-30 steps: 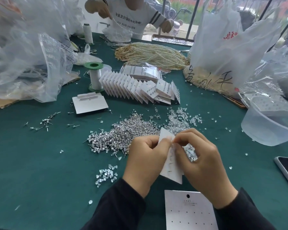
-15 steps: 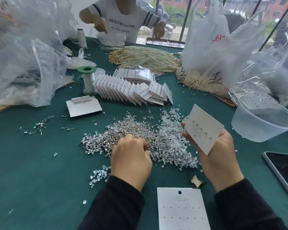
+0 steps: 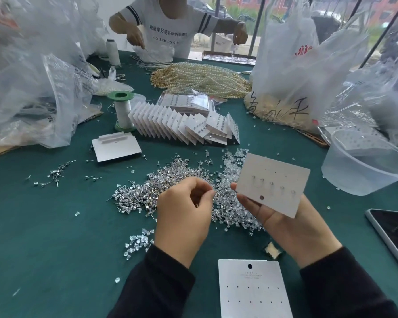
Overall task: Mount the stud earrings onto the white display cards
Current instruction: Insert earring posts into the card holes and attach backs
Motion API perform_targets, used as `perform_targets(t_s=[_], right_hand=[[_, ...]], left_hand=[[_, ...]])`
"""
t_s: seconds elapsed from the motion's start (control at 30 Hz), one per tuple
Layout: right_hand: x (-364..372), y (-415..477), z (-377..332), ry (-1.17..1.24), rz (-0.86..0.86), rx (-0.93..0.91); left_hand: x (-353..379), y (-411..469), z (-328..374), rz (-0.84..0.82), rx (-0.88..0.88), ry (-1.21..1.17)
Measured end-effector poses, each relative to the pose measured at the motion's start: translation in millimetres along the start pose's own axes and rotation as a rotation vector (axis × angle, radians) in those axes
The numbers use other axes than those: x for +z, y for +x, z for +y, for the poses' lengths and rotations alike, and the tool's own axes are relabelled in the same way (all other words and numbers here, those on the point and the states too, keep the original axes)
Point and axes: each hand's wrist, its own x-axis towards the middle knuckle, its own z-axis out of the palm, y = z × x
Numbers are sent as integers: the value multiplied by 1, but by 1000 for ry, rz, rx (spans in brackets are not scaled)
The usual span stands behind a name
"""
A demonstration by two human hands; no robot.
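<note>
Your right hand is palm up and grasps a white card by its lower edge, tilted, above the green surface; five stud posts stand in a row across the side facing you.

Your left hand hovers just beside the card's left corner; its fingers are curled and thumb meets forefinger; you cannot tell whether a stud sits in that pinch, it is too small to make out.

The loose stud earrings lie heaped on the surface beyond both hands; clear earring backs are mixed in on the heap's right side, with a smaller scatter near your left sleeve.

A blank card lies flat between your forearms, hole end away from you.

A row of filled cards leans like fallen dominoes behind the heap; a green-capped spool stands at its left end.

A clear plastic tub sits at right, a phone nearer you; pearl strands are piled at the far side, where another person works.
</note>
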Motion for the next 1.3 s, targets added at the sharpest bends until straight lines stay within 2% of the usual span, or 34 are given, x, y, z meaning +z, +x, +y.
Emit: perform_targets(t_s=[0.13,0.3,0.57,0.87,0.97,1.03,1.1,1.17,1.3], right_hand=[[3,-1,3,-54,-99,17],[7,-5,5,-151,-140,37],[9,-5,7,-299,-12,11],[10,-4,11,-416,-26,-91],[9,-4,14,-552,-35,-232],[9,-3,17,-734,-23,-364],[9,-3,21,-930,-19,-516],[11,-3,23,-1055,-31,-642],[9,-3,23,-1129,-10,-730]], left_hand=[[-2,-1,6,-50,-23,-306],[-4,-2,10,-47,-72,-482],[-3,-3,11,-72,56,-207],[-2,-3,10,-6,128,-75],[-4,-2,11,-78,-57,-315],[-6,-1,14,-159,-260,-581],[-8,-1,16,-263,-398,-703],[-9,-1,16,-344,-438,-728],[-11,-1,13,-357,-481,-813]])
